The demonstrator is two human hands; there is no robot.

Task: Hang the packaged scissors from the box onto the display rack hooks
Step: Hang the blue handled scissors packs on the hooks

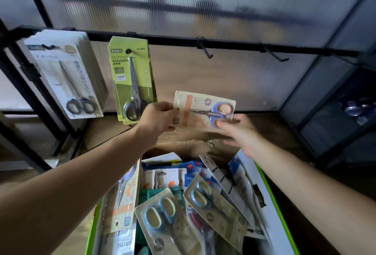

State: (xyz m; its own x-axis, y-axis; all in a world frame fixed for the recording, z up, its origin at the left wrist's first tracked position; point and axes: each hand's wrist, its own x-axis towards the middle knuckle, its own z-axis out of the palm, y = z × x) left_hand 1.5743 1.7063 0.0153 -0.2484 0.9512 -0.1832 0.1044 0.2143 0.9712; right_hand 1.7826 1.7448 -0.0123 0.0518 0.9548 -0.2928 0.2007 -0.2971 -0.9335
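Beige-carded scissors pack (204,110) sits sideways above the green-rimmed box (272,204), below the rack bar (223,43) and hook (206,52): left hand (160,117) pinches its left end with curled fingers, right hand (238,130) holds its right end, thumb on front, fingers behind.

You had open air up to the two free hooks (205,50); hung packs (132,79) blocked the left of the rail (173,40).
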